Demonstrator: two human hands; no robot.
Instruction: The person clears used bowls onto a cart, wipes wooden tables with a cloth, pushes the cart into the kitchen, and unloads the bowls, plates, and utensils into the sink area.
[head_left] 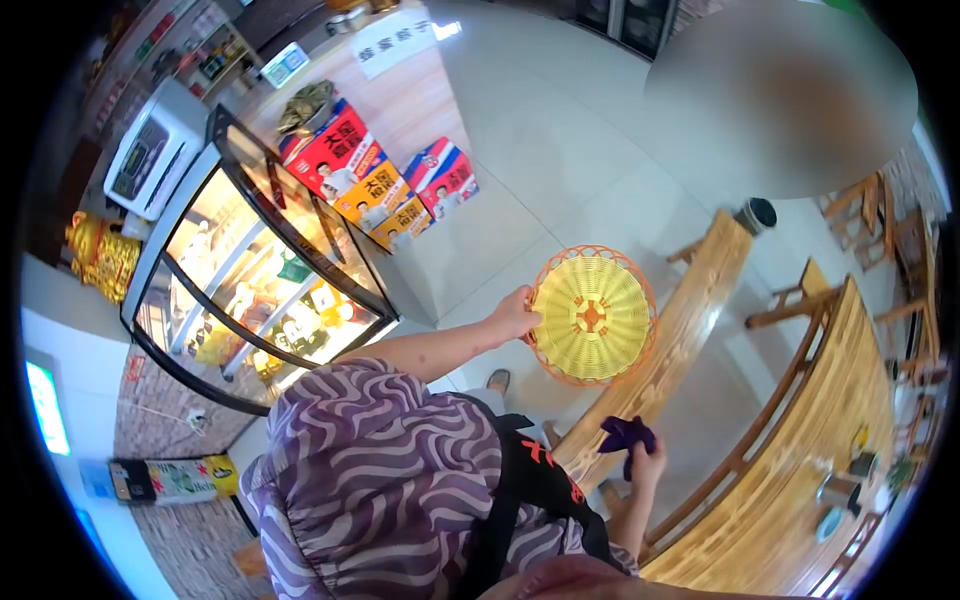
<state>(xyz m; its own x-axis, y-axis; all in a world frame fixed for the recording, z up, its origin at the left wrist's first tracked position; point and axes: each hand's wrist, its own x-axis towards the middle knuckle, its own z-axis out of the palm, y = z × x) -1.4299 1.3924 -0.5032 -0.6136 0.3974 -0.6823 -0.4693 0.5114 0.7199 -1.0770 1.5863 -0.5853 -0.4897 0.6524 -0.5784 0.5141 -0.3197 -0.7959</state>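
Note:
My left hand (515,314) is closed on the rim of a round woven basket (600,335), yellow with an orange looped edge and an orange pattern at its centre. The basket is held out in front of me, its round face toward the camera, overlapping the far side of a wooden bench (690,310). Lower right, my right hand (649,462) grips a bunched dark purple cloth (625,437) near the bench. Some fingers of both hands are hidden.
A lit glass display case (270,280) stands left, near stacked colourful cartons (350,165). To the right is a long wooden table (790,450) bearing a metal container (838,490). A dark bin (756,215) stands by the bench's far end. The upper right is blurred.

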